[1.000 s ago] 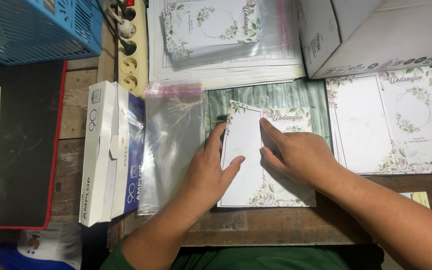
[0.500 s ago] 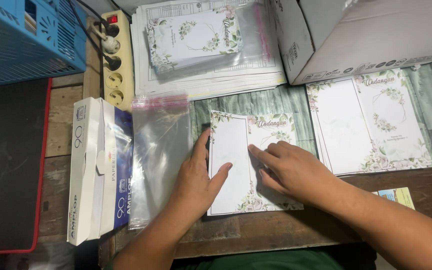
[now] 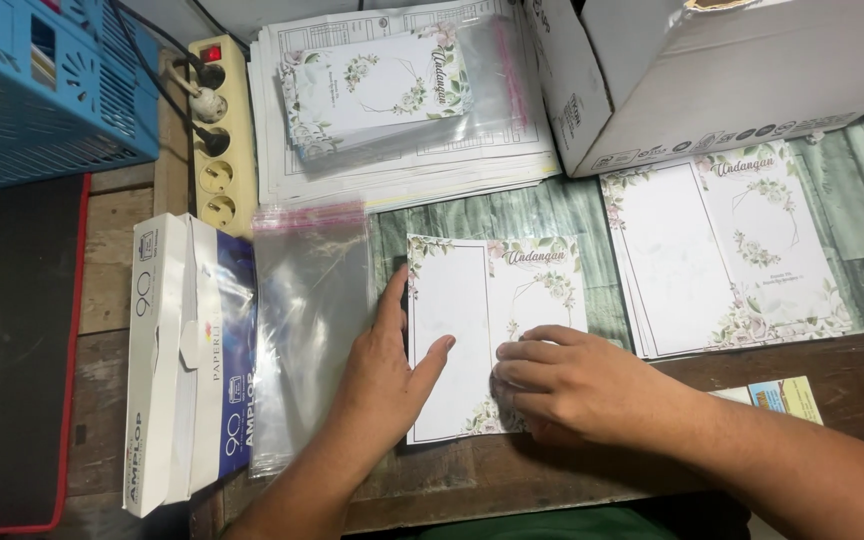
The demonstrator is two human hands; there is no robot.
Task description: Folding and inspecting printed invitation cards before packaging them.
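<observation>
On the wooden table [image 3: 102,290], a white card with a floral border [image 3: 472,300] lies flat, and both hands press on it. The left hand [image 3: 384,370] rests palm-down along the card's left edge, fingers spread fairly wide and holding nothing, its thumb reaching onto the blank left panel. The right hand [image 3: 577,385] lies over the card's lower right part, fingers curled close together against the paper, gripping nothing. Just left of the card sits a pile of clear plastic sleeves [image 3: 307,320], partly under the left wrist, and beyond those stand two paper boxes [image 3: 187,360] on edge. Right of the card, a stack of matching floral cards [image 3: 732,250] lies open. Behind the card are a bundle of sleeved cards [image 3: 382,85], a white cardboard box [image 3: 712,70], a power strip [image 3: 220,130] and a blue plastic basket [image 3: 42,90].
</observation>
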